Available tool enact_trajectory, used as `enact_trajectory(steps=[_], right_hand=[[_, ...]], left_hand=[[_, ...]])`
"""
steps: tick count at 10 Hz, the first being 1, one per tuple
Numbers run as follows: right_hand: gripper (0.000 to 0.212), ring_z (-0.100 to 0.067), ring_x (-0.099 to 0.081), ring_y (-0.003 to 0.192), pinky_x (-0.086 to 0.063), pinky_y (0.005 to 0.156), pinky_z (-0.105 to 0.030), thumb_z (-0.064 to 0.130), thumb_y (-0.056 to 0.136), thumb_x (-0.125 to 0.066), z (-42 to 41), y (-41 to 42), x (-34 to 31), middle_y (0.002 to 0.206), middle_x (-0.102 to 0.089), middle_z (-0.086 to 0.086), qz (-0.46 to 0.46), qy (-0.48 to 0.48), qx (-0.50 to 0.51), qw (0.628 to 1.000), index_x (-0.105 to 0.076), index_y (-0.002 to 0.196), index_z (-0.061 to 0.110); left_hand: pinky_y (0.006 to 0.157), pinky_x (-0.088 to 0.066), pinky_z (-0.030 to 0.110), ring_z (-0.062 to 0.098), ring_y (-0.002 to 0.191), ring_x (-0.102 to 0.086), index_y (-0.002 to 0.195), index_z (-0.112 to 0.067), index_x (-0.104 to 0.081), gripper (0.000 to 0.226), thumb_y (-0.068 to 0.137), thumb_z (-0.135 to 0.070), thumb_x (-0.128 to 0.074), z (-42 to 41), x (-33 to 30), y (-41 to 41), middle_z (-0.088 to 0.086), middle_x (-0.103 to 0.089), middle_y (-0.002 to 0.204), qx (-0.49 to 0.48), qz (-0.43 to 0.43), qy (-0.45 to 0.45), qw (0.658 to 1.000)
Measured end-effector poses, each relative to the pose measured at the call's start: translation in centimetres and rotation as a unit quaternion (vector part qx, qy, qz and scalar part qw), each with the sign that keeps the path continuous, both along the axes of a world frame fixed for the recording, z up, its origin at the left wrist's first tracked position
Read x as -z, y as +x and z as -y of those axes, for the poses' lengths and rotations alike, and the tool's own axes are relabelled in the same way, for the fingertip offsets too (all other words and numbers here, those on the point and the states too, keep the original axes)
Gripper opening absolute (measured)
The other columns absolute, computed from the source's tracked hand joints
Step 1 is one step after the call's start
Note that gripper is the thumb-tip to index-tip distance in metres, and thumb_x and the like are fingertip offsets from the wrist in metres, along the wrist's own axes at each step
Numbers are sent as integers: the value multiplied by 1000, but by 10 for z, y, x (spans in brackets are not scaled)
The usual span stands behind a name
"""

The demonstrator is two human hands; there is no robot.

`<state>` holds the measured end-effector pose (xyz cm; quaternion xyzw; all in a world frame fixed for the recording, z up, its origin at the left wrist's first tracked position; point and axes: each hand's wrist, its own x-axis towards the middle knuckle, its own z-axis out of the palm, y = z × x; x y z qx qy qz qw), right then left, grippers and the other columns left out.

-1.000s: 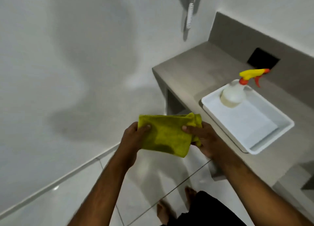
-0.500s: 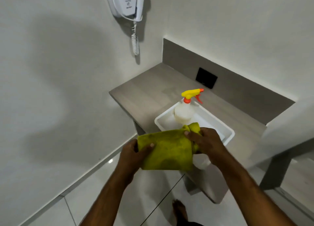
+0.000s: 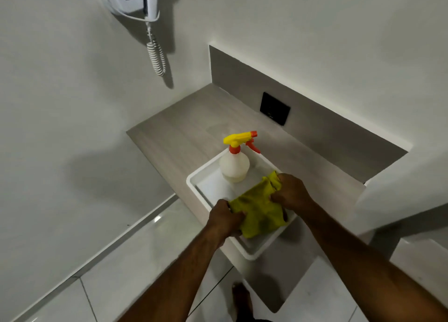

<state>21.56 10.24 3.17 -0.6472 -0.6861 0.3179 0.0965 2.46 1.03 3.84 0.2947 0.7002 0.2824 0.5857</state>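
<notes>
A folded yellow-green cloth lies low inside a white rectangular tray on a grey counter. My left hand grips the cloth's left edge, and my right hand grips its right edge near the tray's far side. A white spray bottle with a yellow and orange trigger head stands upright in the tray's back corner, just beyond the cloth.
The grey counter juts from a white wall, with a black wall plate on its backsplash. A white wall-mounted unit with a coiled cord hangs at upper left. Glossy floor tiles and a bare foot lie below.
Both hands carried the cloth from in front of the counter forward and down into the tray. The view shifted so the counter now sits in the middle.
</notes>
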Motion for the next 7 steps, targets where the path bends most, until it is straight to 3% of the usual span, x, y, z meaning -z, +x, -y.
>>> enact_trajectory(steps=[1, 2, 3, 4, 5, 6, 7], right_hand=[[41, -36, -59, 118, -47, 100, -40, 16, 85, -68, 4, -6, 15, 124, -64, -18, 38, -11, 20, 999, -57, 123, 6], [38, -39, -63, 112, -55, 93, -49, 9, 95, -53, 18, -12, 25, 126, -62, -23, 138, 100, -9, 985, -52, 132, 4], [44, -39, -54, 124, -50, 102, -46, 10, 101, -38, 25, -16, 34, 140, -50, -24, 254, 152, -115, 948, -38, 144, -1], [35, -41, -57, 121, -51, 102, -46, 11, 100, -48, 23, -27, 24, 137, -53, -27, 288, 204, -125, 927, -53, 131, -4], [18, -38, -68, 99, -59, 87, -46, 9, 88, -70, 26, -40, 0, 110, -68, -24, 288, 245, -113, 919, -70, 101, -3], [11, -32, -71, 79, -63, 72, -43, 9, 76, -79, 31, -66, -23, 87, -72, -16, 233, 350, -180, 889, -71, 80, 5], [6, -33, -69, 79, -61, 73, -42, 5, 76, -73, 23, -116, -56, 89, -73, -16, 158, 470, -243, 834, -70, 82, 6]], left_hand=[[62, -61, 37, 30, 60, -72, 80, -14, -56, 13, 76, -23, -64, -7, 2, 1, 16, -73, 75, 83, -124, 10, 989], [61, -47, 26, 26, 76, -71, 74, -11, -61, 15, 74, -26, -61, -10, 4, -4, 7, -69, 73, 160, -308, 26, 938], [66, -45, 32, 31, 91, -68, 90, -12, -63, 15, 79, -22, -59, -11, 3, -7, 8, -68, 96, 229, -479, 67, 845], [69, -49, 38, 32, 95, -65, 101, -10, -66, 21, 86, -22, -57, -15, -1, -12, 10, -64, 103, 285, -546, 102, 781], [68, -46, 32, 27, 97, -62, 99, -12, -69, 29, 85, -36, -60, -14, -6, -30, 6, -62, 98, 324, -483, 146, 800], [82, -50, 33, 24, 108, -59, 115, -14, -67, 46, 85, -47, -61, -13, -17, -66, 5, -66, 112, 319, -424, 210, 822], [92, -48, 37, 30, 111, -60, 123, -13, -63, 52, 87, -49, -56, -20, -48, -115, 10, -67, 120, 290, -489, 272, 777]])
